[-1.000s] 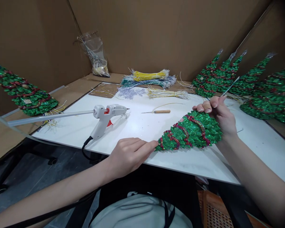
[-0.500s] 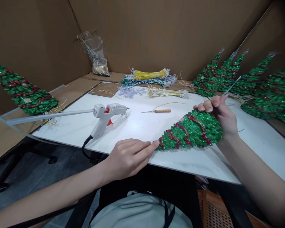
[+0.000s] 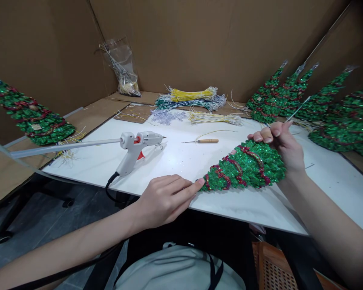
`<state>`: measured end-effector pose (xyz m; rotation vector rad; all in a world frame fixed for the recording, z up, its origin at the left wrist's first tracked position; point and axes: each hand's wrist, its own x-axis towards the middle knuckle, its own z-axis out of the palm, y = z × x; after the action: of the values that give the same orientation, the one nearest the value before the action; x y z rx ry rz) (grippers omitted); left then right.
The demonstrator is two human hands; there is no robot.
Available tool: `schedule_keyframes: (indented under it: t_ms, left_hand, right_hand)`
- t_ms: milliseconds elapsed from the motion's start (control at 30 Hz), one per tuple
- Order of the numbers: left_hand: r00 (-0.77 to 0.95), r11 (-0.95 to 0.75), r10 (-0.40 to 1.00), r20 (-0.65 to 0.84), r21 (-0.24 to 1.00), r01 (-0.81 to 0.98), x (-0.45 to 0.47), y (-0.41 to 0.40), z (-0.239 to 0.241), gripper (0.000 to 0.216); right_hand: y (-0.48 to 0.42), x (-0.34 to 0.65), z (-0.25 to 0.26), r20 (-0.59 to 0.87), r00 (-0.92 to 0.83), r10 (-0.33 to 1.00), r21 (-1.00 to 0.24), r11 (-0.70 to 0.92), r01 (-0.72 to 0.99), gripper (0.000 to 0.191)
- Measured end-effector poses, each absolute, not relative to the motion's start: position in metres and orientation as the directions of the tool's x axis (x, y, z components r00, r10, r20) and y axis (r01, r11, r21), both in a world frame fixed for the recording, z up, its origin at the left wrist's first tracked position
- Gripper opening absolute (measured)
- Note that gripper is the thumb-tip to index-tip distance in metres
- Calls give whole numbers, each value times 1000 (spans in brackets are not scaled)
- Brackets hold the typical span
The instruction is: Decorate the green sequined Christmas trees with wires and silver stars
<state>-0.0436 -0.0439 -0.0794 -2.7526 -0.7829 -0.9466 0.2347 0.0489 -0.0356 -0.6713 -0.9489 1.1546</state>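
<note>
A small green glittery Christmas tree (image 3: 238, 167) with red garland lies on its side at the front of the white board. Its narrow tip is pinched in my left hand (image 3: 169, 197), fingers closed. My right hand (image 3: 284, 145) is at the wide base, with its lower fingers against the tree's upper edge. Between the thumb and forefinger of that hand, a thin white wire (image 3: 298, 108) sticks up to the right. The wire's lower end is hidden by the fingers. Behind the tree lies a wooden-handled awl (image 3: 207, 141), apart from both hands.
A white glue gun (image 3: 134, 151) with a long glue stick stands at left, its cord over the front edge. Bundles of yellow wires (image 3: 193, 94) and white wires (image 3: 214, 117) lie at the back. More decorated trees (image 3: 264, 100) stand at right, another tree (image 3: 33, 117) at left.
</note>
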Motion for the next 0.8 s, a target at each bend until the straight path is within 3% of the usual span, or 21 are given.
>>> schedule_keyframes:
  t_ms: [800]
  left_hand:
    - [692,-862,440,572,55,504,-46,-42,-81,39]
  right_hand:
    - [49,235,-36,282,110,953,-843,301,-445,51]
